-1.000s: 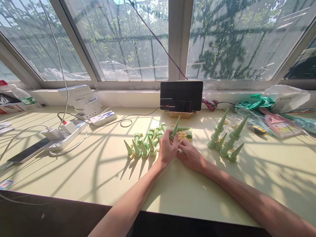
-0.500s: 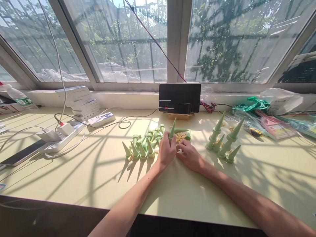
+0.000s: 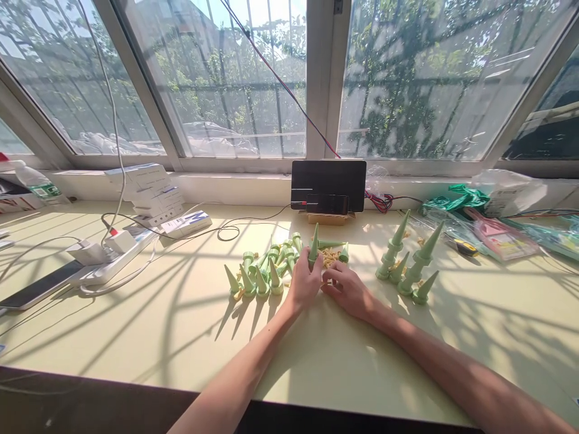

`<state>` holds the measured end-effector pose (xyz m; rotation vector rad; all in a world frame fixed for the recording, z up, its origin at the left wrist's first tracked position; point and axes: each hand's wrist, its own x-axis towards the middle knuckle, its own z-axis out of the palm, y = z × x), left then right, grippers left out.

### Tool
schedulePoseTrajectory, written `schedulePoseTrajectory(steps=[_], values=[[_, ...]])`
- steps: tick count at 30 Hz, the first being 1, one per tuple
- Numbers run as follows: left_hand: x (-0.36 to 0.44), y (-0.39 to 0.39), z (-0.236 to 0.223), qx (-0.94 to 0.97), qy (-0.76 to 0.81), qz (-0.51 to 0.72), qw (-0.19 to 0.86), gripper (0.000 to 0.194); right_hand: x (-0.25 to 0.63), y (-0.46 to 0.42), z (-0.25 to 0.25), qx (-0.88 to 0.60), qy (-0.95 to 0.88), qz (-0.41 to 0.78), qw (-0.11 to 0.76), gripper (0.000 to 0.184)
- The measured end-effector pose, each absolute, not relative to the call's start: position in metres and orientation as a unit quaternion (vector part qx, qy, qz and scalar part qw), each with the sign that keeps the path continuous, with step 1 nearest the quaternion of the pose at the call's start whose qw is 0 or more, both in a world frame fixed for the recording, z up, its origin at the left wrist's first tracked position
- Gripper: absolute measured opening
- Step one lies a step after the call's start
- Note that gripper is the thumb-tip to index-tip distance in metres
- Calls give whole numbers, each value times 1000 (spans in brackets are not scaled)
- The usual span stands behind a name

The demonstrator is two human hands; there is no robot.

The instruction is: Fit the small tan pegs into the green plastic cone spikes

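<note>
Left grip (image 3: 305,286) is grasping a green cone (image 3: 313,244), its tip pointing up above the thumb. Just to the right of it, the right grip (image 3: 347,288) has its fingers bent inward near the table (image 3: 181,337) — whether it holds anything, I cannot tell.

Left of the left grip, four short cones (image 3: 261,283) stand in a row, points up, throwing long shadows toward the near edge. Just behind that row lies a jumbled heap of green parts (image 3: 274,253). Behind the right grip, partly covered by it, is a scatter of small yellowish pieces (image 3: 330,258), with another upright cone (image 3: 344,254) at its right side. Well apart to the right of both grips stand two tall stacks (image 3: 413,269) topped with cones, plus two shorter cones beside them.

Farther off to the left of the left grip are a white power strip (image 3: 120,265) with plugs in it and, past that, some piled white boxes (image 3: 156,193). Straight beyond the grips, a phone (image 3: 326,205) leans in front of a dark tablet (image 3: 329,178) — both above a small cardboard box (image 3: 325,220). Far right are a pink packet (image 3: 502,236) and a crumpled green bag (image 3: 465,197); windows (image 3: 235,90) rise behind everything.
</note>
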<state>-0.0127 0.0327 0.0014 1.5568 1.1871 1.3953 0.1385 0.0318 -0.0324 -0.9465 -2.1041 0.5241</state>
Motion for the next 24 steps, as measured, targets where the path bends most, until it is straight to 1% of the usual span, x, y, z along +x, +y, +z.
schedulePoseTrajectory(steps=[4,8,11,16,19,24], values=[[-12,35,-2,599,464,556,341,24,138,33,-33,-373,-821,194,386,11],[-13,36,-3,598,466,549,351,25,138,32,-31,-381,-819,183,388,14],[-13,37,-3,589,462,541,384,28,138,31,-28,-387,-813,175,397,15],[-12,39,-2,548,443,514,490,35,138,29,-23,-413,-780,185,433,13],[-11,38,1,527,413,520,531,32,138,28,-22,-423,-753,190,467,13],[-10,34,6,529,396,510,551,27,136,27,-20,-431,-716,187,516,16]])
